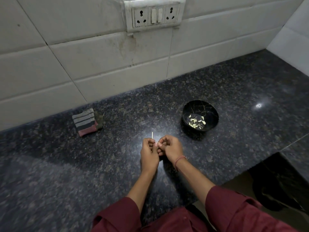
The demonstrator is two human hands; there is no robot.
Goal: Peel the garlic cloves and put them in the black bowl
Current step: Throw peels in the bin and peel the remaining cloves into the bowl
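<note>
My left hand (149, 152) and my right hand (170, 148) meet above the dark granite counter (66, 164), fingertips pinched together on a small garlic clove (156, 144) that is mostly hidden between them. A thin pale stalk (152, 134) sticks up from the left fingers. The black bowl (189, 108) stands to the right and beyond the hands, with several peeled cloves (196, 122) lying in its bottom.
A folded striped cloth (85, 122) lies at the back left near the tiled wall (100, 64). A socket panel (154, 15) sits high on the wall. The counter's edge drops off at the right front, above a dark floor area (275, 190).
</note>
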